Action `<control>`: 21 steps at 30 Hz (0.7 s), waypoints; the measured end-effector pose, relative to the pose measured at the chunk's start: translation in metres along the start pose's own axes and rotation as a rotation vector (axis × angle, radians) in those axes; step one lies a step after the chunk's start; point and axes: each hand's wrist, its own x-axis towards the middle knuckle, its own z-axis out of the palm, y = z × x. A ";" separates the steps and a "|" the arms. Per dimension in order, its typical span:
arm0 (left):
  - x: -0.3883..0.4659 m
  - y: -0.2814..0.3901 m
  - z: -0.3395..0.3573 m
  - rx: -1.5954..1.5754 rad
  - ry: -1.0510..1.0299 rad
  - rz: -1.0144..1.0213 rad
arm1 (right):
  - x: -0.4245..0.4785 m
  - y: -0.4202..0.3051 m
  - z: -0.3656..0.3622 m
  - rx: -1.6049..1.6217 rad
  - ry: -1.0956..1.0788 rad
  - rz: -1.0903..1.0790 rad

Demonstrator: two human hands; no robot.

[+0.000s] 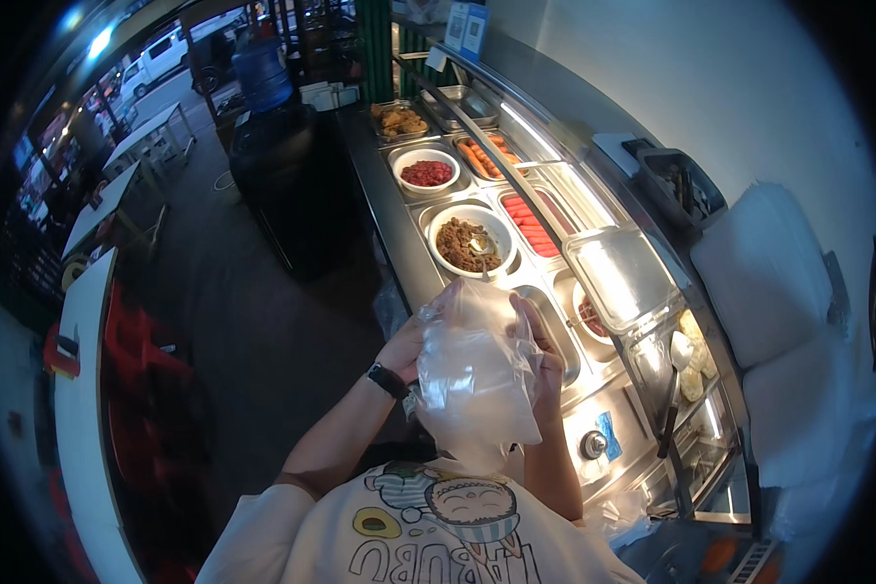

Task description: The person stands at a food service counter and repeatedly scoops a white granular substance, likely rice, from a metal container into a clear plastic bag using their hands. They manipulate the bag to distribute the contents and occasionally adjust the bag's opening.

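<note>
Both my hands hold a clear plastic bag (474, 365) up in front of my chest. My left hand (404, 349), with a dark watch on its wrist, grips the bag's left side. On the other side, my right hand (545, 350) has its fingers at the upper right edge; part of them is hidden by the film. Just beyond the bag stands a white bowl of brown minced food (458, 244) with a metal spoon (482, 244) in it. A steel tray (555, 321) lies close to my right hand, partly covered by it.
A glass-fronted food counter holds a bowl of red food (426, 174), red sausages (529, 223), browner sausages (490, 155) and fried pieces (400, 120). A ladle (675, 372) leans at the right. Stacked white foam containers (766, 277) stand beyond the glass. Tables line the left.
</note>
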 end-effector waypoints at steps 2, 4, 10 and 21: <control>0.008 0.000 -0.025 0.151 -0.216 -0.037 | 0.007 -0.006 -0.004 -0.061 -0.177 0.041; 0.010 0.005 -0.026 0.202 -0.267 -0.040 | 0.017 -0.009 -0.008 -0.057 -0.301 0.109; 0.027 -0.010 -0.086 0.341 -0.161 -0.258 | 0.042 0.035 -0.095 -0.120 -0.169 0.235; 0.045 -0.105 -0.195 0.791 0.149 -0.148 | 0.058 0.146 -0.239 -0.060 0.115 0.406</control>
